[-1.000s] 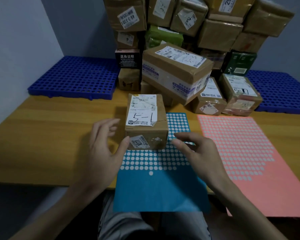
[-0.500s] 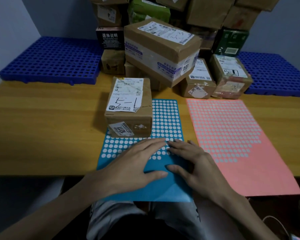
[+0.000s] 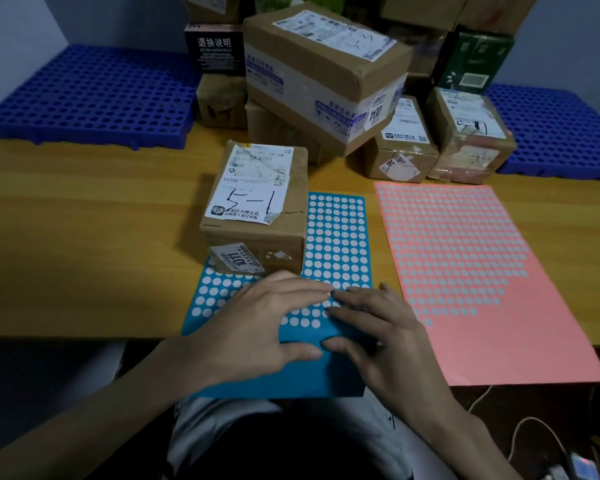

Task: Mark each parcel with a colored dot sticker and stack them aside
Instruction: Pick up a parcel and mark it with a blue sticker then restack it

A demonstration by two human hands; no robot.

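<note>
Head view: at lower centre, a blue paper dot-sticker sheet (image 3: 340, 237) is pressed by the left hand (image 3: 257, 327) and right hand (image 3: 385, 341), fingers flat, nothing grasped. A small brown cardboard parcel (image 3: 257, 209) is set on the sheet's upper left corner.

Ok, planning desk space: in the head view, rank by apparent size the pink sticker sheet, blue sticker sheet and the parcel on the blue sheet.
1. pink sticker sheet
2. blue sticker sheet, partly covered
3. parcel

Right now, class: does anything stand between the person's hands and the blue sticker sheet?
Nothing visible does. The left hand and right hand both rest directly on the blue sticker sheet; the parcel stands on it beyond their fingertips.
</note>
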